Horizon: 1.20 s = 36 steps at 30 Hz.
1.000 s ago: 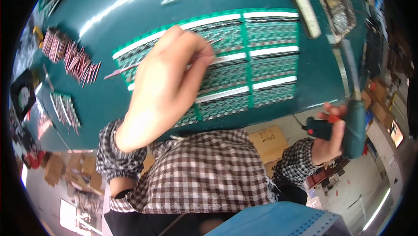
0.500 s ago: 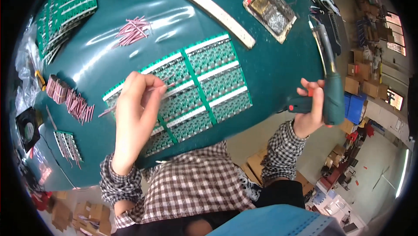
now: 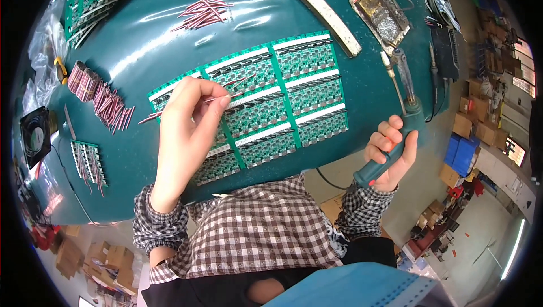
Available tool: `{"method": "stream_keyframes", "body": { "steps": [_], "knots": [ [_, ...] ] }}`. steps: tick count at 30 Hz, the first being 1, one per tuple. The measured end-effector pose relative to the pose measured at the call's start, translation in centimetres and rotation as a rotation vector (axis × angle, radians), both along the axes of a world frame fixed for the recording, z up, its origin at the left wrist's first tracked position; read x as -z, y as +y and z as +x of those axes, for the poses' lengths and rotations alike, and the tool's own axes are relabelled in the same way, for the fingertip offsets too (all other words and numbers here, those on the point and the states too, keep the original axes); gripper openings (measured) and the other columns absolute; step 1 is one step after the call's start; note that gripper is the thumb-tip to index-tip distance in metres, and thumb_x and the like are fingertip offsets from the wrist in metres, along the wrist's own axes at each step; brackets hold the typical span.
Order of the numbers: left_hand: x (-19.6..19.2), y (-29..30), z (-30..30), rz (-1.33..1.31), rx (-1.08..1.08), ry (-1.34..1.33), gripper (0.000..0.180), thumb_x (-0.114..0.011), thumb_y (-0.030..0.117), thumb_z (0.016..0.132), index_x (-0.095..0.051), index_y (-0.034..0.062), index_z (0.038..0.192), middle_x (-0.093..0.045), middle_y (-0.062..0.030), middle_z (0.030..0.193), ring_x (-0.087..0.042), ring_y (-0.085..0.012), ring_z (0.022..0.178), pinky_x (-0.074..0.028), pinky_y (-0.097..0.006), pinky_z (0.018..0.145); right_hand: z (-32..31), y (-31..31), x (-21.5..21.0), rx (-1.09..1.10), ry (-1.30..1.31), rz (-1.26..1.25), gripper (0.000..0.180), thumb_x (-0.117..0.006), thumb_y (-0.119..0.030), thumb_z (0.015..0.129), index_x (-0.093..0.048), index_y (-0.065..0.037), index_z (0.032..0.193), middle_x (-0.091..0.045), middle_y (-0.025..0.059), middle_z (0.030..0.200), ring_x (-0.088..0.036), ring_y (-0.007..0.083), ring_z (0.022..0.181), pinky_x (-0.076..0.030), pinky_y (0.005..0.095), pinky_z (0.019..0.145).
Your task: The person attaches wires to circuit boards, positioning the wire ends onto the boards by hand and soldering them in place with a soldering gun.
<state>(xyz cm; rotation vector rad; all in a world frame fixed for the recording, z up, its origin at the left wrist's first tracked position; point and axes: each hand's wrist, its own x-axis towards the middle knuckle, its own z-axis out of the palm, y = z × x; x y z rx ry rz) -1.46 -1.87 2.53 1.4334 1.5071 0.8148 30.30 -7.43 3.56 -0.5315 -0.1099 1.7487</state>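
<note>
My left hand (image 3: 189,120) is above the left part of a green circuit board panel (image 3: 287,103), thumb and index finger pinched on thin reddish wire (image 3: 150,117). One end of the wire sticks out past the fingertips over the boards; the other juts out left of the hand. On the right, my right hand (image 3: 396,151) is wrapped round the grip of a dark green soldering gun (image 3: 414,116). Its metal tip points away from me, by the near corner of a worn solder tray (image 3: 382,15). Whether the tip touches the tray, I cannot tell.
A loose wire pile (image 3: 205,11) lies beyond the panel, bundled wires (image 3: 85,83) at the left. Stacked green boards (image 3: 90,1) stand far left. A small board piece (image 3: 89,165) and a black fan (image 3: 35,137) sit near left. A pale bar (image 3: 319,10) lies before the tray.
The soldering gun has turned, and its tip has come to the solder tray's near corner. My left hand keeps its pinch on the wire. The whole view has shifted a little.
</note>
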Motion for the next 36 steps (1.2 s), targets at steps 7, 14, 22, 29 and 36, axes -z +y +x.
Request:
{"method": "stream_keyframes", "body": {
  "steps": [7,14,22,29,36],
  "knots": [
    [0.2,-0.1,-0.7,-0.026,-0.035,-0.009,0.004,-0.063,0.001,0.084,-0.060,0.0003,0.087,-0.050,-0.0014,0.077,-0.043,-0.0094,0.066,-0.037,-0.023,0.061,-0.9,0.2,0.0,-0.010,0.100,-0.077,0.035,-0.055,-0.036,0.094,-0.045,-0.007,0.110,-0.054,0.0012,0.088,-0.058,0.0176,0.079,-0.051,0.0298,0.055],
    [0.3,-0.1,-0.5,-0.051,-0.066,-0.060,0.006,-0.065,0.003,0.084,-0.060,0.0006,0.087,-0.049,-0.0003,0.076,-0.042,-0.0083,0.066,-0.036,-0.023,0.061,-1.3,0.3,0.4,-0.033,0.179,-0.127,0.035,-0.056,-0.036,0.093,-0.046,-0.007,0.110,-0.054,0.0005,0.087,-0.058,0.0172,0.078,-0.052,0.0298,0.056],
    [0.0,0.0,2.4,-0.153,-0.083,-0.590,0.010,-0.067,0.008,0.087,-0.062,0.0021,0.093,-0.059,0.0043,0.081,-0.048,-0.0005,0.068,-0.040,-0.015,0.060,-2.7,2.4,-0.4,-0.100,-0.153,0.029,0.037,-0.053,-0.033,0.095,-0.040,-0.006,0.116,-0.050,0.0037,0.094,-0.054,0.0196,0.085,-0.050,0.0318,0.067],
    [-0.4,-0.3,4.1,-0.189,-0.137,-0.729,0.008,-0.065,0.007,0.088,-0.061,0.0024,0.092,-0.054,0.0068,0.078,-0.044,0.0026,0.065,-0.036,-0.013,0.055,-6.9,3.6,-0.7,-0.067,-0.702,0.112,0.044,-0.063,-0.021,0.087,-0.047,0.003,0.121,-0.059,0.0117,0.102,-0.065,0.0295,0.093,-0.057,0.0342,0.071],
    [0.1,-1.2,4.3,-0.187,-0.002,-0.687,0.009,-0.060,0.000,0.090,-0.057,0.0003,0.098,-0.057,0.0015,0.092,-0.049,-0.0025,0.081,-0.040,-0.017,0.069,-10.8,4.4,-2.0,-0.070,-1.080,0.124,0.044,-0.062,0.007,0.078,-0.050,0.002,0.121,-0.060,0.0122,0.104,-0.064,0.0274,0.095,-0.054,0.0349,0.081]
  ]
}}
